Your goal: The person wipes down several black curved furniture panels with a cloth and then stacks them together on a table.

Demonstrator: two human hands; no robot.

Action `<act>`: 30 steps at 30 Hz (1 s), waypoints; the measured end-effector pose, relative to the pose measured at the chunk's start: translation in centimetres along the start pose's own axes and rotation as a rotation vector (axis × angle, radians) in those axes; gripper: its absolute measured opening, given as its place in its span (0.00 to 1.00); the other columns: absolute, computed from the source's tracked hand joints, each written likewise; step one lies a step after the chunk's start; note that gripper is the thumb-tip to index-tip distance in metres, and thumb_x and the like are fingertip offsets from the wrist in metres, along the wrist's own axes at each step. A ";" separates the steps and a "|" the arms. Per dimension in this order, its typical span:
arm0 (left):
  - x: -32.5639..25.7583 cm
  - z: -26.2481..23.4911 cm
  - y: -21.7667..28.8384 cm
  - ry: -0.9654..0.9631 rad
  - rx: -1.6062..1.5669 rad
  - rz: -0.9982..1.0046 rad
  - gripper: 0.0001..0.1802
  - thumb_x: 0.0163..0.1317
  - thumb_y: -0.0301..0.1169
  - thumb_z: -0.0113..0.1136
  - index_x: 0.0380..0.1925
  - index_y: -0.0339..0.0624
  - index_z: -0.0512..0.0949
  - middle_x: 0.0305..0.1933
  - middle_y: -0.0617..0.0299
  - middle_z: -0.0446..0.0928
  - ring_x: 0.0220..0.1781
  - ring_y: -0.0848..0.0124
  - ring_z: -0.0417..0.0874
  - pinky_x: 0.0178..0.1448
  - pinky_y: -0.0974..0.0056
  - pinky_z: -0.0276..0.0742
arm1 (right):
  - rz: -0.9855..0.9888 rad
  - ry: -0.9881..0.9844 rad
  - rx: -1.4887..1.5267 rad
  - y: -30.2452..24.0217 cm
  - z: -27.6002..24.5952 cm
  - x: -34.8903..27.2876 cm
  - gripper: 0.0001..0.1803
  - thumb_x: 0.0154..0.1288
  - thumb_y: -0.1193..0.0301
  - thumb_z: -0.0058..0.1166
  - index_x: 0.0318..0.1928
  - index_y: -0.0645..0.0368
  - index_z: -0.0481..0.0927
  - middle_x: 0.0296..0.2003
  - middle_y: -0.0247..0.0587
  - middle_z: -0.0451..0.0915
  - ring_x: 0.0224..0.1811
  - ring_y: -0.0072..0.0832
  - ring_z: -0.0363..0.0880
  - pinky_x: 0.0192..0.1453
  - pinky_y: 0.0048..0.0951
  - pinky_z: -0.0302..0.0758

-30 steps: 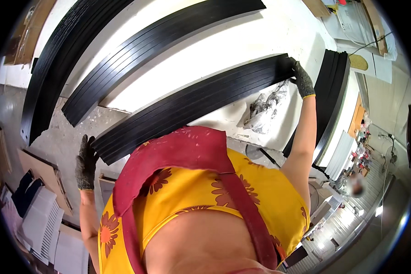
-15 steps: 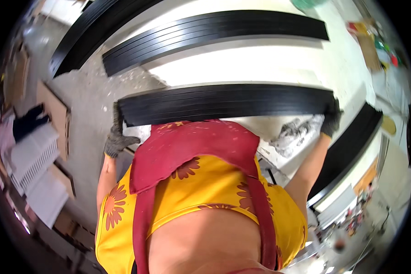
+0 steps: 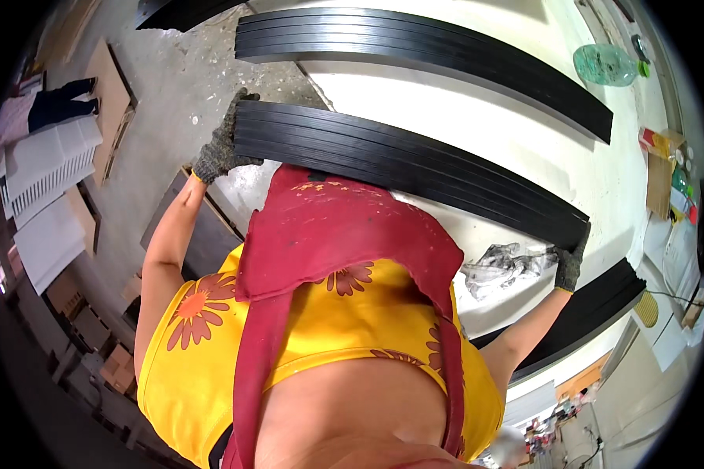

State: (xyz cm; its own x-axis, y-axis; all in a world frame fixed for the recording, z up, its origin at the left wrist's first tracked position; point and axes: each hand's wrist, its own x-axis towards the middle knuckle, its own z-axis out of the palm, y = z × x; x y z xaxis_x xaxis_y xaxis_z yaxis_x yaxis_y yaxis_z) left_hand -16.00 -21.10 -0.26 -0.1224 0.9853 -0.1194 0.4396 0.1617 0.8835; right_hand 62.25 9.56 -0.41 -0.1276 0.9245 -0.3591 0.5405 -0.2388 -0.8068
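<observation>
A long bundle of flat black strips (image 3: pixel 407 168) lies across in front of me, its layers stacked evenly. My left hand (image 3: pixel 220 144), in a dark grey knitted glove, presses round its left end, thumb on the near side and fingers on the far side. Around the right end closes my right hand (image 3: pixel 571 266), gloved the same way; its fingers are partly hidden. The bundle spans my red apron and the white tabletop (image 3: pixel 446 102). Just left of my right hand lies a crumpled grey-and-white cloth or plastic wrap (image 3: pixel 504 270).
A second stack of black strips (image 3: pixel 414 47) lies beyond, another (image 3: pixel 583 313) at the near right. A green-tinted bottle (image 3: pixel 605 64) lies at the far right of the table. On the left floor are cardboard sheets (image 3: pixel 111 109) and white ribbed panels (image 3: pixel 51 160).
The bundle now slants, its left end farther off and its right end nearer me. My view has also turned, so the other stacks appear tilted too. Both hands keep hold of the ends.
</observation>
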 end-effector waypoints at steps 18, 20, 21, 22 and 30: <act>-0.5 -0.5 -1.3 0.031 -0.256 -0.203 0.77 0.19 0.42 0.86 0.73 0.42 0.48 0.73 0.58 0.57 0.73 0.66 0.57 0.74 0.61 0.52 | 0.078 -0.140 0.178 -2.5 0.3 3.0 0.51 0.39 0.82 0.55 0.71 0.54 0.58 0.60 0.40 0.71 0.55 0.30 0.73 0.51 0.26 0.73; 0.0 -0.5 -3.2 0.053 -0.310 -0.142 0.77 0.19 0.42 0.86 0.73 0.42 0.48 0.74 0.58 0.56 0.73 0.67 0.56 0.74 0.61 0.51 | 0.063 -0.130 0.057 -2.8 -0.2 3.6 0.55 0.34 0.83 0.52 0.72 0.55 0.56 0.63 0.40 0.69 0.59 0.32 0.71 0.55 0.25 0.72; -0.3 -0.3 -3.6 0.071 -0.392 -0.189 0.77 0.20 0.42 0.86 0.73 0.42 0.48 0.74 0.58 0.55 0.74 0.66 0.55 0.75 0.61 0.50 | 0.059 -0.164 0.080 -3.6 0.0 3.8 0.55 0.34 0.83 0.51 0.72 0.56 0.56 0.64 0.41 0.68 0.62 0.33 0.69 0.58 0.25 0.70; -0.4 -0.2 -4.0 0.074 -0.411 -0.183 0.77 0.19 0.42 0.86 0.73 0.42 0.48 0.74 0.58 0.55 0.74 0.66 0.55 0.75 0.61 0.50 | 0.091 -0.205 0.137 -3.9 -0.1 4.0 0.54 0.34 0.82 0.51 0.72 0.56 0.56 0.65 0.41 0.67 0.63 0.33 0.67 0.60 0.27 0.69; 0.1 0.1 -2.5 0.101 -0.423 -0.197 0.74 0.22 0.48 0.84 0.72 0.40 0.51 0.73 0.58 0.58 0.73 0.65 0.57 0.74 0.59 0.52 | -0.117 -0.455 0.540 -6.1 1.8 3.2 0.43 0.55 0.76 0.54 0.72 0.56 0.55 0.67 0.42 0.64 0.66 0.35 0.65 0.69 0.33 0.61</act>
State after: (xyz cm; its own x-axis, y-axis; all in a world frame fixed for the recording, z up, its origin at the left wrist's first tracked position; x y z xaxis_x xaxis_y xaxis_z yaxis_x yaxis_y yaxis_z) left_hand -17.03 -21.35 -2.50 -0.2625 0.9243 -0.2770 0.0012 0.2874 0.9578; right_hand 57.05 13.44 2.46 -0.5575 0.7656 -0.3211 0.0297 -0.3681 -0.9293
